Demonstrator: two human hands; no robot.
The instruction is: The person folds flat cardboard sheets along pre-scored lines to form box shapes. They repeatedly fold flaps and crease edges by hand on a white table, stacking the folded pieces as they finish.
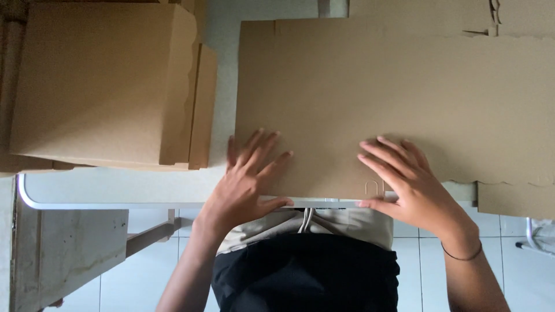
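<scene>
Cardboard sheet under both flat palms looks light, stiff, likely bendable; left hand and right hand rest with fingers spread, gripping nothing; near edge by thumbs seems graspable.

Plain brown cardboard sheet, brown folded boxes, white table, black wristband

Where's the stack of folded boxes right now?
In the head view, the stack of folded boxes sits upper left on the white table, left of the flat cardboard sheet under both hands, not touching them.
</scene>
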